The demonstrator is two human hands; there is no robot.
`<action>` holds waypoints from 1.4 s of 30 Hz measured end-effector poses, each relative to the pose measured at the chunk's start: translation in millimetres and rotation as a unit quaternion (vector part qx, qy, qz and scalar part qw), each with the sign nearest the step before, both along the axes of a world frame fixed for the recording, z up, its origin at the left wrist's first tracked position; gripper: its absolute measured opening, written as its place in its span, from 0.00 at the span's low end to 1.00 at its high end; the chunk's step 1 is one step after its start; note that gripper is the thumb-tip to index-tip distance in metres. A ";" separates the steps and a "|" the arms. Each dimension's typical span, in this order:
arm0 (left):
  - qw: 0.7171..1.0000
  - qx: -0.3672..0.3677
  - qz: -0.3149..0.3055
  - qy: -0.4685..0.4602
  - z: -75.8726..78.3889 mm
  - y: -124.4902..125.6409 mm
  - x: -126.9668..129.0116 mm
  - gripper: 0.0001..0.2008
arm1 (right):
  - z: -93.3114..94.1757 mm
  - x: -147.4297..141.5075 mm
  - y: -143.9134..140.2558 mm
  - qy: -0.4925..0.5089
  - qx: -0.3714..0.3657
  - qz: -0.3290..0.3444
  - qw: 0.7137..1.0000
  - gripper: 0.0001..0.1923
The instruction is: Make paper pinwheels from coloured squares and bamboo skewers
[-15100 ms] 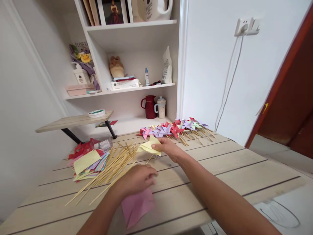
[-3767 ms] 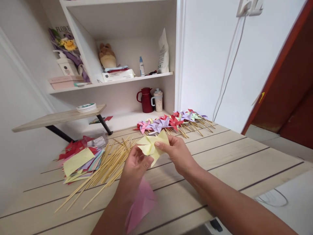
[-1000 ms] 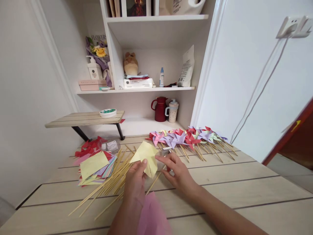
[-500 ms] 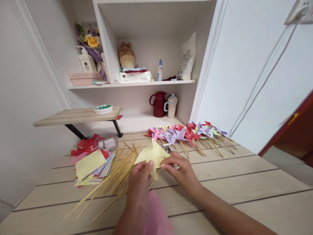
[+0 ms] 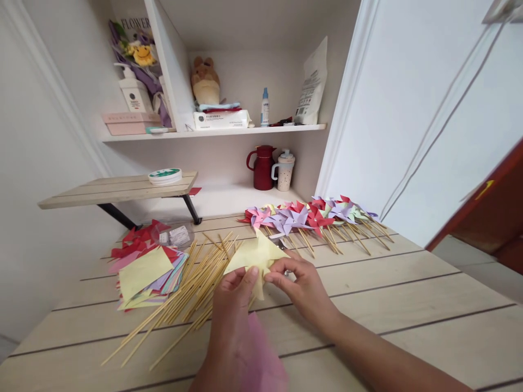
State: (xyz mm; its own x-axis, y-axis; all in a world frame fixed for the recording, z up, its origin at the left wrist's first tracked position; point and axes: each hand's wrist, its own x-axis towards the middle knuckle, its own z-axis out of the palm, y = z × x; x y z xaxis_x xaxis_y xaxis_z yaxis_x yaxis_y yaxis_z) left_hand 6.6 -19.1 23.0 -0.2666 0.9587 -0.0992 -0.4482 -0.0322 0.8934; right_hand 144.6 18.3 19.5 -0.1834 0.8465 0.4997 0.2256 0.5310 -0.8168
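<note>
A pale yellow paper pinwheel [image 5: 257, 253] with cut, pointed blades is held up between my two hands above the table. My left hand [image 5: 237, 288] pinches its lower left side, thumb on top. On the other side, my right hand [image 5: 296, 277] grips a lower right blade between thumb and fingers, bent in toward the centre. Just left of my hands lie many loose wooden sticks [image 5: 192, 294]. Behind my right hand a small shiny metal object is partly hidden. A pink sheet [image 5: 261, 354] shows below my left wrist.
Finished pinwheels on sticks [image 5: 298, 215] lie at the back right. A stack of coloured paper squares [image 5: 145, 275], red cut paper [image 5: 139, 242] and a clear container [image 5: 177, 235] sit at the left, by a small raised stand [image 5: 122, 188]. A red jug [image 5: 264, 169] and a cup [image 5: 285, 171] stand behind.
My right hand has moved slightly left and inward, folding the yellow blade toward the pinwheel's centre. The left hand keeps its pinch. The camera view has shifted a little.
</note>
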 end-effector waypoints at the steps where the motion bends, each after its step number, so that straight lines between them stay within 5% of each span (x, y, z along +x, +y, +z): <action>1: 1.000 0.000 0.004 0.006 0.4 -0.3 0.1 0.13 | 0.4 0.2 -0.2 0.000 -0.004 -0.001 1.000 0.14; 20: 0.997 -0.010 0.058 0.057 14.9 -5.2 8.2 0.13 | 4.4 0.6 0.2 0.014 -0.003 -0.032 0.999 0.18; 30: 0.976 0.007 0.081 0.200 3.5 -1.4 3.8 0.14 | 1.9 1.6 -1.1 -0.017 0.027 -0.031 0.999 0.20; 42: 0.956 0.027 0.091 0.279 4.6 -0.9 3.5 0.11 | 7.6 -0.2 -7.6 -0.007 0.045 -0.032 0.998 0.12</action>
State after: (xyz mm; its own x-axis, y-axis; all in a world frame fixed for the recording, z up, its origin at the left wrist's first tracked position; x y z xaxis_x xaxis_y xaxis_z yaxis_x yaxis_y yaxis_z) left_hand 10.1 -20.0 27.7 -0.4270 0.8907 0.1559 0.1146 -0.1177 0.9864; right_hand 144.4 10.8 27.0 -0.1390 0.8082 0.5723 0.2725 0.5868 -0.7625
